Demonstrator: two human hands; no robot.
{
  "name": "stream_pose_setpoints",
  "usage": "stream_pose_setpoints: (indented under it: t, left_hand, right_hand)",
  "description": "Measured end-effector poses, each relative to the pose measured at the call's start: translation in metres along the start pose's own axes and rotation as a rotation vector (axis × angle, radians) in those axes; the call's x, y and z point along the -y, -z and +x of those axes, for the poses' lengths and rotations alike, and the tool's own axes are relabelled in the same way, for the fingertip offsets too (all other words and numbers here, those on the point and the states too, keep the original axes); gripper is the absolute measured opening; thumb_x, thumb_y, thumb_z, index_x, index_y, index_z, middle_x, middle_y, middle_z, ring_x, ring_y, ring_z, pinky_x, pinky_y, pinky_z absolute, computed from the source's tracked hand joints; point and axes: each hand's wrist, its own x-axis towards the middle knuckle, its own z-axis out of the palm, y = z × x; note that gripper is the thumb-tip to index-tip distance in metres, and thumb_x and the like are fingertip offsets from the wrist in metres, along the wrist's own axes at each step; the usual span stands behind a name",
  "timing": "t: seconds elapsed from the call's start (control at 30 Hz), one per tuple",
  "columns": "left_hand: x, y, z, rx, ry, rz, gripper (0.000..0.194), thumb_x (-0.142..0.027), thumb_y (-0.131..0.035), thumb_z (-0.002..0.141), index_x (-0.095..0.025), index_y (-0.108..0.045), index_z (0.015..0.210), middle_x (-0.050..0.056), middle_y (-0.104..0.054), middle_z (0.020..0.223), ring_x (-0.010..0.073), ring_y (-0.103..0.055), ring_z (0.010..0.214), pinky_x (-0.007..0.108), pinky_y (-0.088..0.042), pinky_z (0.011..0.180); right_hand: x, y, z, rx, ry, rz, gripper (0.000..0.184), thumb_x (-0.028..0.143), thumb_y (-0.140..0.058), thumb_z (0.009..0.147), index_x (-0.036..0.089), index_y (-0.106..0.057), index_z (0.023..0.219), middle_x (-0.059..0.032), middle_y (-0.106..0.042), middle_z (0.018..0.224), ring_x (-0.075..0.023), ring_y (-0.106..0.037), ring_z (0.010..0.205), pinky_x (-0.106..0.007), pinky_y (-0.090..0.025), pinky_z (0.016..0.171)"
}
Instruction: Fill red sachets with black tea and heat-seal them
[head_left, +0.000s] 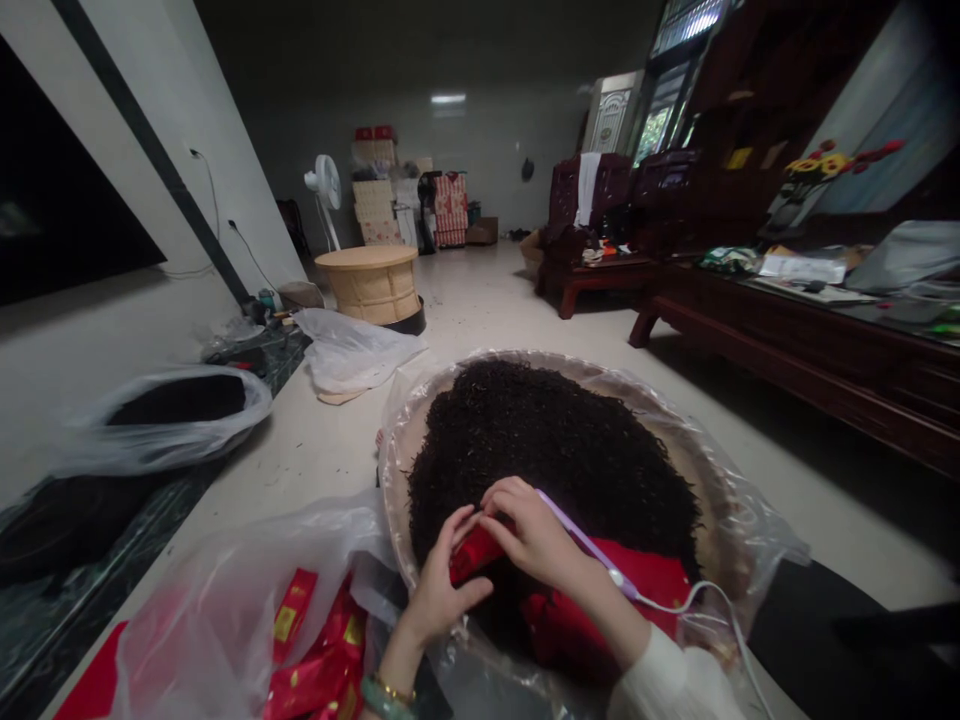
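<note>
A small red foil packet [474, 553] is held between both hands over a wide round basket [409, 440] lined with clear plastic. My left hand [436, 592] wraps around the packet's near left side, thumb apart. At its top edge, the fingers of my right hand [526, 530] close on it. Dark, dry, twisted leaves like loose tea [555, 440] fill the basket. A purple stick-shaped tool [589, 545] with a white cord lies behind my right wrist; whether the hand touches it, I cannot tell. Red sheets or packets [645, 575] rest on the leaves beneath my right forearm.
At lower left, a clear plastic bag [225, 590] holds several shiny red packets [319, 660]. Farther left stands an open bag of dark leaves [184, 400]. Ahead are a round tan drum-shaped table [367, 285] and a white fan [324, 185]. A dark wooden table [810, 350] runs along the right.
</note>
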Motion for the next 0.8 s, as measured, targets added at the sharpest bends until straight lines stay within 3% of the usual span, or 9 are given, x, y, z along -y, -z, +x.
stream_pose_setpoints:
  t: [0.1,0.17,0.23,0.33,0.5,0.67,0.8]
  left_hand:
    - [-0.002,-0.007,-0.001,0.002,0.082,0.164,0.051,-0.029,-0.072,0.072,-0.017,-0.059,0.119,0.012,-0.068,0.116,0.0292,-0.061,0.108,0.043,-0.044,0.098]
    - [-0.004,-0.012,-0.001,0.037,0.103,0.129,0.038,-0.027,-0.066,0.076,-0.016,-0.063,0.113,0.009,-0.071,0.109,0.0271,-0.064,0.103,0.041,-0.046,0.095]
    - [-0.004,-0.016,-0.002,0.082,0.127,0.002,0.038,-0.029,-0.067,0.076,-0.016,-0.062,0.112,0.008,-0.071,0.11,0.0267,-0.064,0.103,0.039,-0.049,0.093]
    - [-0.003,-0.022,-0.005,0.117,0.238,-0.162,0.049,-0.029,-0.074,0.069,-0.015,-0.059,0.114,0.008,-0.071,0.108,0.0265,-0.066,0.098,0.037,-0.053,0.084]
    - [-0.006,-0.032,-0.008,0.119,0.342,-0.192,0.06,-0.018,-0.082,0.053,-0.012,-0.06,0.108,0.007,-0.072,0.099,0.0245,-0.067,0.089,0.033,-0.053,0.08]
    - [-0.005,-0.042,-0.005,-0.036,0.332,-0.218,0.047,-0.023,-0.082,0.057,-0.011,-0.065,0.099,0.005,-0.074,0.086,0.0207,-0.067,0.08,0.026,-0.052,0.07]
    - [-0.004,-0.044,-0.003,-0.14,0.357,-0.26,0.049,-0.034,-0.085,0.055,-0.01,-0.066,0.094,0.007,-0.074,0.082,0.0216,-0.07,0.07,0.027,-0.054,0.063]
  right_hand:
    - [0.001,0.0,0.0,-0.017,-0.052,-0.04,0.014,0.02,-0.054,0.088,0.019,-0.056,0.073,-0.0038,-0.064,0.079,-0.0182,-0.057,0.077,-0.03,-0.044,0.071]
    - [0.001,-0.001,0.0,-0.011,-0.077,-0.057,0.015,0.029,-0.055,0.089,0.019,-0.058,0.078,-0.0029,-0.064,0.077,-0.0165,-0.057,0.071,-0.027,-0.041,0.066]
    - [-0.002,-0.002,-0.001,0.009,-0.104,-0.114,0.025,0.041,-0.06,0.086,0.019,-0.059,0.076,-0.0013,-0.063,0.069,-0.0149,-0.055,0.063,-0.024,-0.036,0.058]
    - [-0.012,-0.007,-0.004,0.026,-0.142,-0.224,0.047,0.058,-0.058,0.083,0.019,-0.054,0.057,0.0022,-0.053,0.051,-0.0115,-0.045,0.048,-0.023,-0.025,0.049]
    - [-0.028,-0.02,-0.012,-0.051,-0.138,-0.243,0.066,0.073,-0.04,0.083,0.018,-0.051,0.049,0.0034,-0.046,0.044,-0.0086,-0.033,0.043,-0.023,-0.019,0.047]
    - [-0.028,-0.025,-0.012,-0.033,-0.138,-0.266,0.065,0.071,-0.039,0.085,0.018,-0.052,0.05,0.0032,-0.046,0.045,-0.009,-0.034,0.043,-0.024,-0.02,0.048]
    - [-0.031,-0.007,-0.013,-0.077,-0.234,-0.336,0.053,0.052,-0.035,0.097,0.019,-0.058,0.064,-0.001,-0.058,0.06,-0.0135,-0.051,0.058,-0.023,-0.032,0.057]
